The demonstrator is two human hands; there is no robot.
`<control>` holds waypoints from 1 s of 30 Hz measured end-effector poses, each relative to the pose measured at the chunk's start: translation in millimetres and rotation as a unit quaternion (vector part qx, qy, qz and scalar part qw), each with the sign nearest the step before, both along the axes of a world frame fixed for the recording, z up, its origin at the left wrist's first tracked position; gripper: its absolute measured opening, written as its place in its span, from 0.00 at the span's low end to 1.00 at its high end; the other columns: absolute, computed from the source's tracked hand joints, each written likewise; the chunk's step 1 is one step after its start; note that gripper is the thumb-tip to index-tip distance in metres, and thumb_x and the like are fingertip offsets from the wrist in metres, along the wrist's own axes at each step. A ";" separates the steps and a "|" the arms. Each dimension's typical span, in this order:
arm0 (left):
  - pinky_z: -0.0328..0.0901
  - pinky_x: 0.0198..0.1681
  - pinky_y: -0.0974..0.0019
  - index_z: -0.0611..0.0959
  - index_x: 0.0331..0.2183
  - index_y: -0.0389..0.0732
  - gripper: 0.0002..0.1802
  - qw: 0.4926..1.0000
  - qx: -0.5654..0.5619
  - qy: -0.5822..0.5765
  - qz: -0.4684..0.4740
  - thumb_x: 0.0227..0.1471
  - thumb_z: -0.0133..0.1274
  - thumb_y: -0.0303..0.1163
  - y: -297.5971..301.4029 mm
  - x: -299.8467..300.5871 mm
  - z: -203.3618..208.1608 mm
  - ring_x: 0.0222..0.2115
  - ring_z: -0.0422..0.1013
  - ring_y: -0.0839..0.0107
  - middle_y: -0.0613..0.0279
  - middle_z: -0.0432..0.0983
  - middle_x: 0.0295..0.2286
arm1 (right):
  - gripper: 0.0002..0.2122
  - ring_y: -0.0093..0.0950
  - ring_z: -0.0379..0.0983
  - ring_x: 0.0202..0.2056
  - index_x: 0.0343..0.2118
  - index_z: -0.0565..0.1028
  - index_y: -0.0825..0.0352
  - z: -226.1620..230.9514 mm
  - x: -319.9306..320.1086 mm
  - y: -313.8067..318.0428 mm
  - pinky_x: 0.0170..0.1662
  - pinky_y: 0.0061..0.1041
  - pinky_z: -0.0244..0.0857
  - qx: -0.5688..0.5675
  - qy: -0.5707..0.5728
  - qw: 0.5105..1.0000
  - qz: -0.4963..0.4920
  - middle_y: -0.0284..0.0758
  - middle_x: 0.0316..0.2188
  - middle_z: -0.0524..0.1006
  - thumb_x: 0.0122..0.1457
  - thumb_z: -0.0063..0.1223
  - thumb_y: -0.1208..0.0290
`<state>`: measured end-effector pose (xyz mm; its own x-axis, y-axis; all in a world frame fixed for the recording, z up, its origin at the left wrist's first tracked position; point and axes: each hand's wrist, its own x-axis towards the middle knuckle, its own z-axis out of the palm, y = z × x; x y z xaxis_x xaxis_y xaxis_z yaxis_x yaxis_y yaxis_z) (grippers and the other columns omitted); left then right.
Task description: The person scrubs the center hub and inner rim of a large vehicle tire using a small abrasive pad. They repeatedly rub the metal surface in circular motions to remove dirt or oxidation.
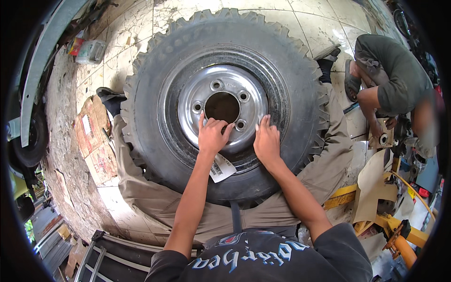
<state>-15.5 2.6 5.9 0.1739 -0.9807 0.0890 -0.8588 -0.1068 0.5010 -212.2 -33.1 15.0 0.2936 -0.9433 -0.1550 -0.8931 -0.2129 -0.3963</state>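
Note:
A big black tire [300, 94] with a knobby tread lies flat between my outstretched legs. Set in it is a shiny metal wheel rim [190, 91] with a large round centre hole and several bolt holes around that. My left hand [214, 135] rests on the near left part of the rim's disc, index finger stretched toward a bolt hole, thumb apart. On the disc's near right edge lies my right hand [268, 142], fingers extended and holding nothing. A white printed label [221, 169] sticks out beside my left wrist, over the rim's near edge.
At the right a crouching co-worker [399, 75] handles a metal part with a round ring [384, 139]. Flattened cardboard [96, 141] lies at the left, and a clear plastic jug [91, 51] stands farther back. A yellow-orange metal frame [404, 235] is at the lower right.

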 end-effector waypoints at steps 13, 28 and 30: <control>0.50 0.67 0.46 0.88 0.26 0.44 0.13 1.000 -0.009 -0.001 -0.016 0.53 0.62 0.43 -1.6 0.9 -2.3 0.31 0.76 0.68 0.65 0.81 0.23 | 0.24 0.46 0.72 0.44 0.60 0.62 0.82 -2.4 3.0 -29.2 0.50 0.42 0.64 -0.028 -0.029 0.999 -0.011 0.57 0.59 0.69 0.68 0.42 0.68; 0.50 0.67 0.47 0.87 0.25 0.44 0.13 1.000 -0.013 -0.005 -0.003 0.54 0.62 0.42 -0.8 -3.2 -1.8 0.31 0.75 0.67 0.65 0.82 0.24 | 0.24 0.47 0.72 0.44 0.60 0.64 0.82 -14.6 2.7 2.6 0.50 0.43 0.65 -0.072 0.003 0.997 0.000 0.54 0.60 0.69 0.68 0.44 0.67; 0.49 0.67 0.47 0.88 0.26 0.43 0.13 1.000 0.009 -0.010 -0.015 0.54 0.62 0.42 -2.5 -4.4 1.4 0.32 0.76 0.67 0.65 0.83 0.25 | 0.25 0.47 0.73 0.44 0.60 0.64 0.82 -17.5 5.1 -31.5 0.50 0.43 0.65 -0.064 -0.032 0.997 -0.036 0.56 0.60 0.68 0.67 0.45 0.66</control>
<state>-19.9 0.1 7.2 0.1423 -0.9871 0.0738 -0.8714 -0.0896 0.4824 -207.1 -64.6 -2.5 0.2304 -0.9730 -0.0147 -0.8819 -0.2024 -0.4258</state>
